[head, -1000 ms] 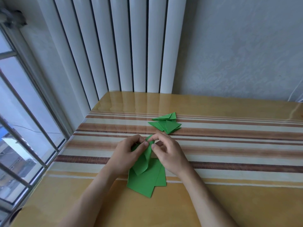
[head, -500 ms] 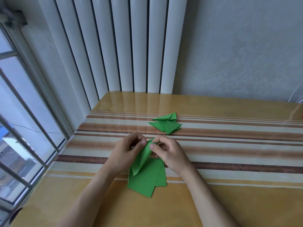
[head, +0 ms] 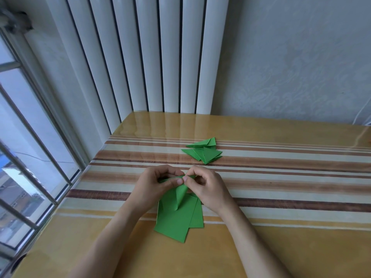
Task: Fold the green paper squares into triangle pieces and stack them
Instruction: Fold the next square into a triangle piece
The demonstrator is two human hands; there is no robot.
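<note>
My left hand [head: 158, 185] and my right hand [head: 206, 189] meet above the table, both pinching the top of one green paper sheet [head: 180, 197] that curls over and hangs down between them. Under it lies a loose pile of flat green paper squares [head: 176, 223], partly hidden by my hands and the curled sheet. Farther back, a small heap of folded green triangle pieces [head: 203, 151] rests on the striped part of the table, apart from both hands.
The glossy yellow table [head: 281, 247] has brown and cream stripes across its middle. A white radiator [head: 160, 57] stands against the wall behind it. A barred window [head: 30, 157] runs along the table's left edge.
The curled sheet has bent further over and its loose end hangs lower over the pile. Both hands stay together, pinching its top.
</note>
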